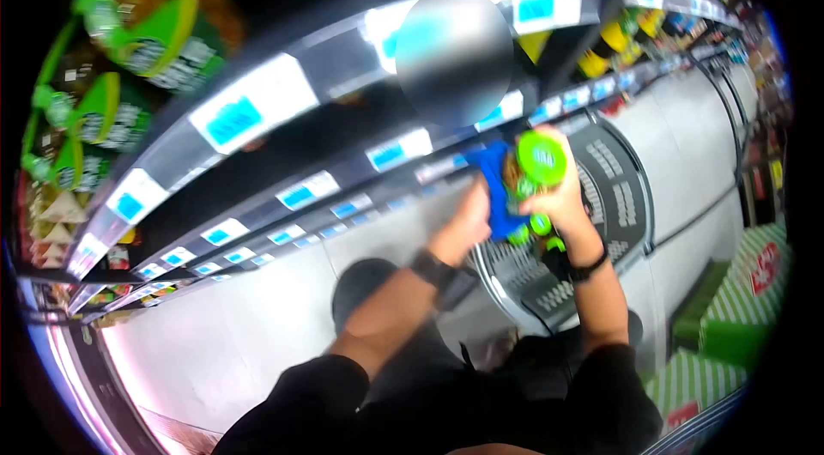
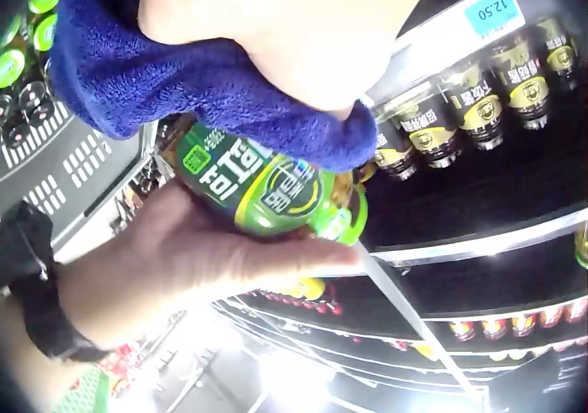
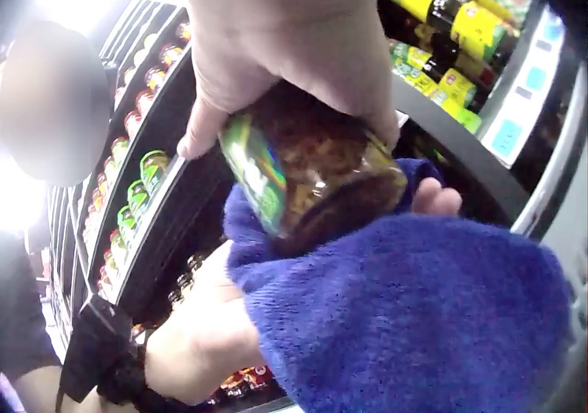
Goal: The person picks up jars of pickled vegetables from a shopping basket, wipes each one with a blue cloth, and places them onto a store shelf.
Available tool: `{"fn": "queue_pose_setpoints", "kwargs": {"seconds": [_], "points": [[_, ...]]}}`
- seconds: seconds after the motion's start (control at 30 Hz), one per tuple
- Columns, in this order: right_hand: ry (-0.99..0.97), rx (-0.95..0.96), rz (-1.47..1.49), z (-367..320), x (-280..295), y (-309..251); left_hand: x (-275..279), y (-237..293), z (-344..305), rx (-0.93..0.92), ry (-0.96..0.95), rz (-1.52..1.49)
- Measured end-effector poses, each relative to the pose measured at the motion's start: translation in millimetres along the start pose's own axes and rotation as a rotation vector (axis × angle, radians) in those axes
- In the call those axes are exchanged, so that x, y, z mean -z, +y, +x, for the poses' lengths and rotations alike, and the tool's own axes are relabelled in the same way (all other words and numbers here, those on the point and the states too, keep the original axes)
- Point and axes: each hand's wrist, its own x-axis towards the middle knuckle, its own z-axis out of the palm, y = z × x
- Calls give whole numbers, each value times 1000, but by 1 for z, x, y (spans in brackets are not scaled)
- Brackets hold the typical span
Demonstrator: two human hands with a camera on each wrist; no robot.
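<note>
My right hand (image 1: 562,193) grips a clear jar (image 3: 322,169) of brown food, with a green label and a bright green lid (image 1: 542,158). The thumb lies along its side in the left wrist view. My left hand (image 1: 468,219) holds a blue towelling cloth (image 3: 404,312) against the jar. In the right wrist view the cloth wraps below the jar's base, with fingertips (image 3: 436,198) of the left hand showing past its edge. Part of the label (image 2: 234,179) shows under the cloth in the left wrist view.
Below the hands, a round grey slotted stool top (image 1: 614,167) bears several green-lidded jars (image 2: 11,67). Shelves with price tags (image 1: 256,101) curve along the left and front, holding bottles (image 2: 482,110) and large green-labelled jars (image 1: 176,47). Green striped boxes (image 1: 747,283) stand at right.
</note>
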Motion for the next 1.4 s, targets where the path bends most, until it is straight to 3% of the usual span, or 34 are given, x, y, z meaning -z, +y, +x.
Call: {"fn": "queue_pose_setpoints", "kwargs": {"seconds": [0.1, 0.13, 0.2, 0.33, 0.4, 0.43, 0.47, 0.53, 0.63, 0.73, 0.87, 0.93, 0.97, 1.07, 1.1, 1.13, 1.17, 1.2, 1.23, 1.33, 1.4], "points": [[47, -32, -409, -17, -15, -36, -5, -6, -3, -37, 84, 122], [75, -49, -518, -22, -15, -41, -7, -4, -5, 6, -16, 135], [69, -53, -594, -32, -8, -49, -18, -9, -5, 103, 27, 104], [150, 61, -760, -55, -3, -47, -23, -28, -5, 1, -43, 288], [101, 114, -760, -65, 0, -43, -18, -34, 0, -52, -128, 337], [33, 174, -775, -68, 4, -42, -11, -39, -4, 98, -115, 188], [-37, 236, -786, -69, 7, -42, -14, -38, -10, 118, -100, 149], [-174, 276, -742, -72, 8, -55, 18, -43, -2, 509, -129, 82], [-306, 268, -676, -80, 10, -64, -41, -20, -27, 487, -321, 240], [-283, 144, -471, -81, 31, -67, -20, -21, -37, 341, -475, 689], [-7, -42, -8, -100, 47, -52, -16, -64, -40, 377, -298, 129], [40, 87, -90, -100, 48, -42, -22, -67, -35, 375, -207, -134], [78, 84, -146, -103, 45, -39, -36, -64, -41, 306, -15, -49], [248, 6, -271, -115, 23, -19, -15, -60, -37, 392, -64, 56], [143, 38, -398, -119, 24, -20, -11, -64, -37, 404, -55, -18], [46, 59, -527, -116, 23, -31, 1, -61, -45, 285, -288, 426], [-38, 134, -507, -115, 21, -30, 13, -57, -51, 20, -486, 1106], [-206, 155, -507, -112, 21, -30, 25, -53, -56, -270, -561, 1512], [-296, 259, -550, -113, 21, -27, 22, -50, -60, -237, -494, 1442], [-223, 236, -579, -129, 9, -42, -4, -44, -67, 349, -64, 472], [-147, 194, -664, -131, 12, -37, -20, -38, -67, 465, 87, 208]]}}
